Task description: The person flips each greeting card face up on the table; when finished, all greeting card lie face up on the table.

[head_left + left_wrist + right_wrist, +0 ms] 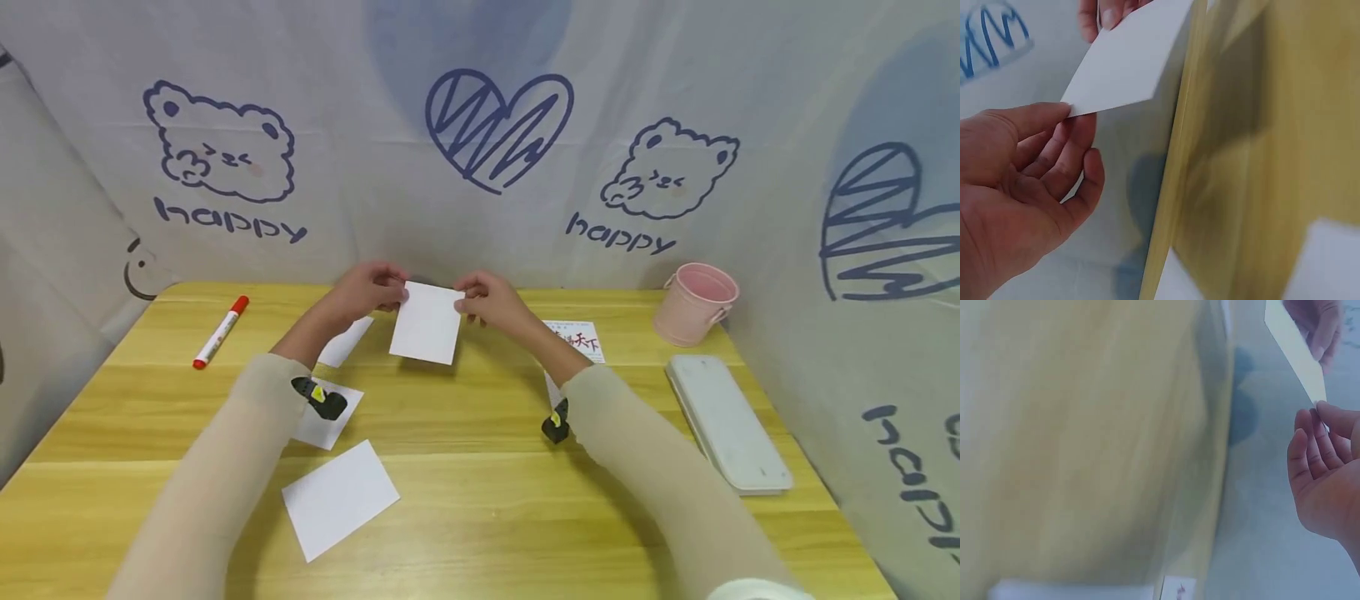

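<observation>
A blank white card point(426, 323) is held up above the far part of the table, tilted toward the head camera. My left hand point(369, 293) pinches its upper left corner between thumb and fingers. At the upper right corner, my right hand point(491, 298) pinches it the same way. The left wrist view shows the left thumb point(1047, 117) on the card's corner, the other fingers bent beneath. In the right wrist view the card point(1297, 353) appears nearly edge-on, its corner between the right thumb and fingertips.
White cards lie at left: one in front point(341, 500), others partly under the left arm. A card with red characters point(581, 340) lies beyond the right forearm. A red-capped marker point(221, 332) is far left; a pink bucket point(693, 304) and white case point(727, 423) stand right. A printed curtain point(337, 167) hangs behind.
</observation>
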`<state>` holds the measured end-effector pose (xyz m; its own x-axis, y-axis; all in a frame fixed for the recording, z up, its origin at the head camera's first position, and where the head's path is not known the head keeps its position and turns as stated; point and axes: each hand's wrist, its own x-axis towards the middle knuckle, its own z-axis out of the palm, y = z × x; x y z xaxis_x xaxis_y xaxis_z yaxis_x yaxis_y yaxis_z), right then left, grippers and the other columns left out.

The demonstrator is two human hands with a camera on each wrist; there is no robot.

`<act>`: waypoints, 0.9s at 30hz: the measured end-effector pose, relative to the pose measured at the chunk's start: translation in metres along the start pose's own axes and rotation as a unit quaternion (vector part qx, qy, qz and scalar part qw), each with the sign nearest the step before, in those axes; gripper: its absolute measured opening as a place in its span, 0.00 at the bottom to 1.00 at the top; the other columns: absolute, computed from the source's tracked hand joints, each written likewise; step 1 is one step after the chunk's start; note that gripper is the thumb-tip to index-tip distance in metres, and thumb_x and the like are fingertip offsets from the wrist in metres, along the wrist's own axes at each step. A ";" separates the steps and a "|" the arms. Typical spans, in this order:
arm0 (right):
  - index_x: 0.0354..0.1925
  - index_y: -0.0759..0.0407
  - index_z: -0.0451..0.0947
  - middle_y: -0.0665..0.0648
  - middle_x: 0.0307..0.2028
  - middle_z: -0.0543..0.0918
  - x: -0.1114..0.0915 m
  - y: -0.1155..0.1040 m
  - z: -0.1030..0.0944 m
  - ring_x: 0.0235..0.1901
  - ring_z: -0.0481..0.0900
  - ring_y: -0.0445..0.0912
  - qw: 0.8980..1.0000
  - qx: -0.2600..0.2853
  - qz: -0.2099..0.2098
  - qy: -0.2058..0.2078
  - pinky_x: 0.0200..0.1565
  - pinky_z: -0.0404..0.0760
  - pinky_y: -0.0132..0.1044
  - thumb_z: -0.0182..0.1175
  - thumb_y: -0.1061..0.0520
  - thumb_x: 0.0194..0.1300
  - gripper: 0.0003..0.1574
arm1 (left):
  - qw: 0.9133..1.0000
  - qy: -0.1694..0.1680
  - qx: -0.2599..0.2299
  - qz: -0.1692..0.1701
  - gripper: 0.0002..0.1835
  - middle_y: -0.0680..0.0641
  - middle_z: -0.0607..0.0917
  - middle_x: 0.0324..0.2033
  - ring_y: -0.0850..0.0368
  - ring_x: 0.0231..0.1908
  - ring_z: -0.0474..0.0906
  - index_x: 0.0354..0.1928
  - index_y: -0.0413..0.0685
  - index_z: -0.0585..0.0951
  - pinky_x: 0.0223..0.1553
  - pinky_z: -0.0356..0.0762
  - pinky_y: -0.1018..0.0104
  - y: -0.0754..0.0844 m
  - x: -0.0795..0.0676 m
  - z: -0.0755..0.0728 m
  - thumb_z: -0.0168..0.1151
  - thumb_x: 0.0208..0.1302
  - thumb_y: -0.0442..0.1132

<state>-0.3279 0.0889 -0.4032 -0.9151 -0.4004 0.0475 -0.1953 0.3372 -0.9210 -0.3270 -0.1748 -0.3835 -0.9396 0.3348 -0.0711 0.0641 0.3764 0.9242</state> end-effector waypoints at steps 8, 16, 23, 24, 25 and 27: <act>0.58 0.56 0.76 0.56 0.42 0.82 -0.073 -0.014 -0.013 0.35 0.84 0.55 0.999 -0.026 -0.026 0.001 0.36 0.81 0.50 0.64 0.56 0.70 0.20 | 0.999 -0.010 -0.043 0.023 0.17 0.43 0.80 0.46 0.53 0.43 0.80 0.59 0.39 0.75 0.50 0.81 0.61 0.017 -0.044 0.036 0.60 0.72 0.36; 0.55 0.49 0.78 0.60 0.39 0.83 -0.135 -0.013 -0.020 0.38 0.81 0.65 1.000 -0.007 -0.018 -0.006 0.38 0.81 0.53 0.64 0.55 0.70 0.16 | 0.996 -0.033 -0.064 0.048 0.15 0.45 0.82 0.43 0.55 0.41 0.81 0.55 0.39 0.77 0.52 0.81 0.51 0.024 -0.079 0.072 0.63 0.70 0.35; 0.54 0.52 0.80 0.56 0.35 0.83 -0.161 -0.019 -0.023 0.35 0.81 0.61 0.999 -0.019 -0.037 -0.025 0.32 0.80 0.40 0.65 0.56 0.68 0.16 | 0.993 -0.057 -0.087 0.052 0.14 0.45 0.81 0.45 0.54 0.42 0.80 0.55 0.38 0.78 0.54 0.79 0.44 0.026 -0.087 0.084 0.62 0.70 0.33; 0.53 0.52 0.80 0.56 0.35 0.83 -0.162 -0.020 -0.023 0.35 0.81 0.59 0.998 -0.024 -0.043 -0.031 0.31 0.79 0.38 0.65 0.56 0.68 0.16 | 0.993 -0.057 -0.087 0.050 0.14 0.45 0.81 0.45 0.54 0.41 0.80 0.55 0.38 0.78 0.54 0.79 0.44 0.025 -0.087 0.085 0.61 0.70 0.33; 0.53 0.53 0.81 0.56 0.34 0.83 -0.163 -0.021 -0.024 0.35 0.80 0.57 0.997 -0.031 -0.051 -0.039 0.31 0.78 0.37 0.66 0.56 0.68 0.16 | 0.993 -0.059 -0.088 0.049 0.14 0.45 0.81 0.45 0.54 0.41 0.80 0.55 0.38 0.78 0.54 0.79 0.45 0.024 -0.087 0.085 0.61 0.70 0.33; 0.53 0.54 0.81 0.55 0.35 0.83 -0.164 -0.022 -0.025 0.35 0.80 0.54 0.996 -0.042 -0.066 -0.054 0.31 0.77 0.35 0.66 0.57 0.67 0.16 | 0.993 -0.062 -0.086 0.048 0.14 0.45 0.81 0.44 0.54 0.41 0.80 0.55 0.37 0.78 0.54 0.80 0.46 0.023 -0.087 0.086 0.61 0.70 0.33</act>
<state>-0.1826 0.1690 -0.3813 -0.8376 -0.5331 0.1191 -0.3434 0.3442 -0.8738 -0.2148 -0.1205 -0.3882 -0.8827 0.4697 -0.0152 0.0832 0.1880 0.9786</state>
